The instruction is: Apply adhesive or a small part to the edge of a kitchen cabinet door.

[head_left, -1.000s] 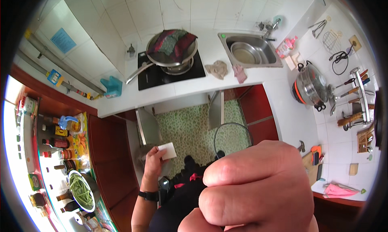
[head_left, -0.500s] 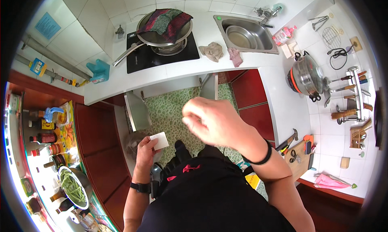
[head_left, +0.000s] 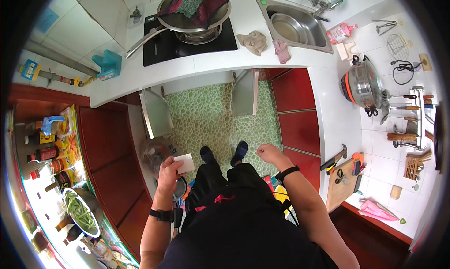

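a long white counter [head_left: 341,128] bends around a floor with a green pebble pattern [head_left: 255,130], where two pale flat cupboard doors [head_left: 244,93] stand open beneath it. on the counter's black glass cooktop [head_left: 159,53] sits a wide steel pan with a long handle [head_left: 219,16], a red, grey and black patterned cloth [head_left: 192,7] draped over it; a squarish steel sink [head_left: 324,45] lies to its right. smaller come the hands: the right hand [head_left: 270,153] hangs above the floor, fingers curled into a loose fist, with nothing visible in it; the left hand [head_left: 168,175] pinches a small white rectangular card [head_left: 186,163] between thumb and fingers, at the person's left, well below the counter. the card, gripped only near one end, could slip to the floor if the pinch loosens, and a step forward could knock a shin on an open door. the cloth might scorch if the cooktop were on, which i cannot tell. compared with half a second ago, the right hand has swung outward from in front of the body, uncovering both feet, while the left pinch is unchanged.
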A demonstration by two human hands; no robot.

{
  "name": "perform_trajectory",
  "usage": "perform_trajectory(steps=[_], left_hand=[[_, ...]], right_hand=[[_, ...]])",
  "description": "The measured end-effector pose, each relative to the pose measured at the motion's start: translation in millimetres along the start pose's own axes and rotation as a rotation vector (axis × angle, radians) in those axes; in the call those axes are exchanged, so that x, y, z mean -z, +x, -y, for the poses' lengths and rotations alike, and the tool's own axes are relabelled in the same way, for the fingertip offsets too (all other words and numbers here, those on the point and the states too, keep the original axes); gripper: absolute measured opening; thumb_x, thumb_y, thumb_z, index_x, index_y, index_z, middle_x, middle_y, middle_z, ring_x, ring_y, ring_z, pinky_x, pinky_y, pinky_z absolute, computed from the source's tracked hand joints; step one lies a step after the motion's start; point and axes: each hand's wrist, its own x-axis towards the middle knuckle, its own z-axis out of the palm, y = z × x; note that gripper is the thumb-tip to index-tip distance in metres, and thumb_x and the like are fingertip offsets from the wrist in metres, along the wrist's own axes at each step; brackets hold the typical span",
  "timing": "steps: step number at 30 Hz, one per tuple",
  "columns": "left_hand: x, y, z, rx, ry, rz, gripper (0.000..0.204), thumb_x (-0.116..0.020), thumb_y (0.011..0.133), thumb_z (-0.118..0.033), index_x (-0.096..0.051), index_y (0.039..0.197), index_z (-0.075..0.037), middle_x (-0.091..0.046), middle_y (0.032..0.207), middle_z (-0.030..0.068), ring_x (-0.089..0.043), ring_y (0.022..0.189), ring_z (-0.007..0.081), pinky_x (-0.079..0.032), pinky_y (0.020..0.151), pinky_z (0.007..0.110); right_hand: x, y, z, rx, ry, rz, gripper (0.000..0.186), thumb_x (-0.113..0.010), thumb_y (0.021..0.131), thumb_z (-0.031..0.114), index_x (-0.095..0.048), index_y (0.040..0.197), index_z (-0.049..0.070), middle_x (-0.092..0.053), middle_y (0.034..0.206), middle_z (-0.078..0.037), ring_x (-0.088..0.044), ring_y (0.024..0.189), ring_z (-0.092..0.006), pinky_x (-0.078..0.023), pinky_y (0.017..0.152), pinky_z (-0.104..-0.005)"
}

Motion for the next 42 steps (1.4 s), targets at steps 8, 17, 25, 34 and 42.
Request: perform_trajectory(steps=[8, 17, 25, 34, 42], left_hand=[[19, -4, 27, 0.11, 0.165, -0.162, 0.013, -0.064, 0.088, -0.017, -0.064, 0.096, -0.007, -0.068, 0.091, 0.004, -0.067, 0.082, 0.0163, -0.055, 0.069, 0.033], [-19, 6, 37, 0.141, 0.238, -0.223, 0.016, -0.065, 0.087, -0.018, -0.066, 0.097, -0.005, -0.068, 0.09, 0.0045, -0.067, 0.082, 0.0168, -0.056, 0.067, 0.033], [-89, 32, 49, 0.106, 0.389, -0.108, 0.022, -0.063, 0.09, -0.017, -0.063, 0.104, -0.002, -0.068, 0.09, 0.0047, -0.066, 0.077, 0.0145, -0.054, 0.064, 0.027], [-111, 99, 87, 0.131, 0.349, -0.01, 0.015, -0.066, 0.09, -0.014, -0.065, 0.098, -0.002, -0.067, 0.087, 0.0051, -0.066, 0.074, 0.0145, -0.054, 0.06, 0.028], [-40, 150, 105, -0.018, 0.689, -0.026, 0.015, -0.062, 0.092, -0.015, -0.066, 0.103, -0.005, -0.065, 0.085, 0.0035, -0.06, 0.074, 0.017, -0.053, 0.065, 0.035]], right_hand=[[-32, -2, -4, -0.182, 0.212, 0.063, 0.019, -0.062, 0.085, 0.023, -0.073, 0.095, 0.011, -0.072, 0.102, -0.017, -0.066, 0.099, -0.0372, -0.053, 0.086, -0.0445], [-39, 30, -25, -0.04, 0.19, 0.05, 0.017, -0.061, 0.086, 0.022, -0.072, 0.094, 0.013, -0.072, 0.098, -0.013, -0.067, 0.094, -0.0365, -0.054, 0.08, -0.0444], [0, 63, -12, -0.202, 0.36, -0.111, 0.024, -0.065, 0.089, 0.033, -0.07, 0.1, 0.012, -0.073, 0.097, -0.012, -0.069, 0.091, -0.033, -0.054, 0.079, -0.0447], [26, 98, 3, -0.208, 0.453, -0.301, 0.05, -0.071, 0.087, 0.045, -0.062, 0.12, 0.008, -0.072, 0.089, -0.012, -0.07, 0.085, -0.0321, -0.055, 0.074, -0.043], [10, 141, 15, -0.209, 0.337, -0.337, 0.047, -0.063, 0.092, 0.042, -0.062, 0.115, 0.002, -0.069, 0.098, -0.023, -0.066, 0.092, -0.0405, -0.052, 0.081, -0.0512]])
